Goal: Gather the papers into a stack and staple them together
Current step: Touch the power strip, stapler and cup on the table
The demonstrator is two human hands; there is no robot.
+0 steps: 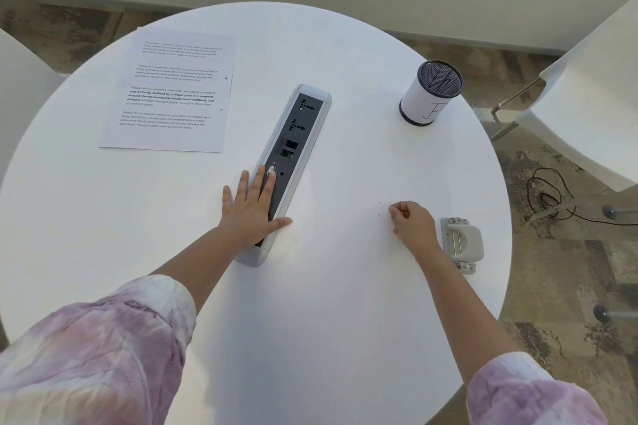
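Observation:
A stack of printed papers [171,93] lies flat at the far left of the round white table [310,286], with two punched holes along its right edge. My left hand [250,209] rests flat, fingers straight, on the near end of the socket strip. My right hand [412,222] sits on the table as a curled fist; I cannot see anything in it. Just right of that fist lies a grey-white punch or stapler-like tool [461,243], not touched. Tiny specks lie on the table by the fist.
A grey socket strip [293,155] is set into the table's middle. A mesh pen holder wrapped in white paper [431,93] stands at the far right. White chairs [587,107] stand at right and left. A black cable [549,197] lies on the floor.

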